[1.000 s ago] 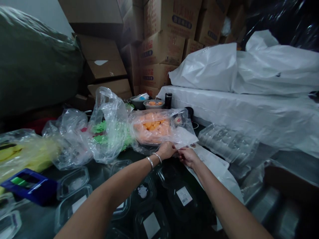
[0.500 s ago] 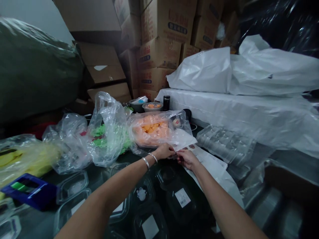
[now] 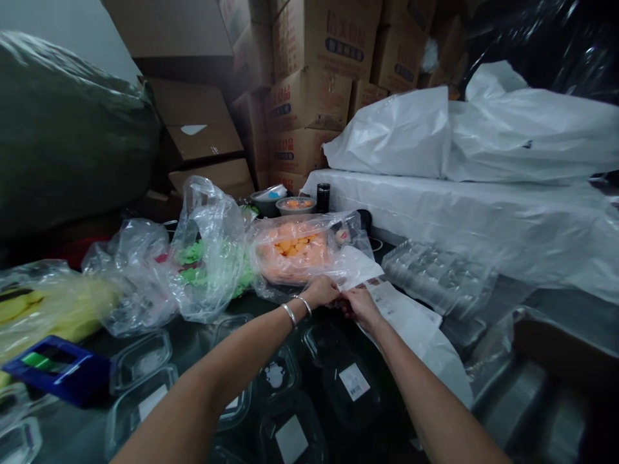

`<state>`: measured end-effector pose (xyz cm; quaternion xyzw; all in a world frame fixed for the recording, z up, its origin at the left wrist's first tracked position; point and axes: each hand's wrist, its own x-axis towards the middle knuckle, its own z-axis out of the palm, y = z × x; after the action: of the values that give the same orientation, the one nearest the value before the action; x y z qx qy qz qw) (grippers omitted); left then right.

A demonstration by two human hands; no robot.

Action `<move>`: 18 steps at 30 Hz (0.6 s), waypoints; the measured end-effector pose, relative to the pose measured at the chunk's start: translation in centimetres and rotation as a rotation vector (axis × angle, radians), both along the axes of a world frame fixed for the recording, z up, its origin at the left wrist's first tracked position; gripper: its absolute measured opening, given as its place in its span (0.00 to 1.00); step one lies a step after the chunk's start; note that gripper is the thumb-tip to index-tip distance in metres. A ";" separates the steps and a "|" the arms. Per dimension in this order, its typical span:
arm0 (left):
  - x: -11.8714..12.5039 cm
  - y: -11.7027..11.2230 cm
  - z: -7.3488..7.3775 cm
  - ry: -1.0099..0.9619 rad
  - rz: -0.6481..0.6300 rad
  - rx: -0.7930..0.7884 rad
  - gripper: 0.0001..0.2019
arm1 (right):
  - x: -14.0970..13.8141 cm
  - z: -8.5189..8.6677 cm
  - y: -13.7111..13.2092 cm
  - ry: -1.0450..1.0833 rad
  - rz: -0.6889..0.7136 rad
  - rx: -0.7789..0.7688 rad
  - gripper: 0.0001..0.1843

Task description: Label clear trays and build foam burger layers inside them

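My left hand [image 3: 320, 290], with two silver bangles on the wrist, and my right hand [image 3: 358, 305] meet at the corner of a white sheet of printed labels [image 3: 406, 317]. Both pinch its near edge, fingers closed. Just beyond them lies a clear plastic bag of orange pieces [image 3: 296, 250]. Clear lidded containers with white stickers [image 3: 352, 381] sit on the dark table under my forearms.
A clear bag of green pieces [image 3: 209, 258] and a yellow-filled bag [image 3: 43, 303] lie to the left. A blue tape dispenser [image 3: 53, 368] sits at the near left. A stack of clear trays [image 3: 435, 274], white plastic sacks [image 3: 483, 135] and cardboard boxes [image 3: 309, 96] stand behind.
The hands stay together at the label sheet's edge. More of the sheet's printed top now shows beside my right hand. The view has shifted slightly.
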<state>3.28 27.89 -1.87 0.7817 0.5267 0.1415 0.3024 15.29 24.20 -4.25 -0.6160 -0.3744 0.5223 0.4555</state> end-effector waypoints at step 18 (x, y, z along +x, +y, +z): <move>-6.4 -7.4 6.5 0.285 -0.035 0.587 0.09 | -0.6 3.3 -3.0 0.128 0.069 0.104 0.17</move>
<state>-3.14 20.46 4.65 0.8565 0.4868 0.1713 -0.0101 14.66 21.21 -0.99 -0.5437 -0.3923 0.5557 0.4916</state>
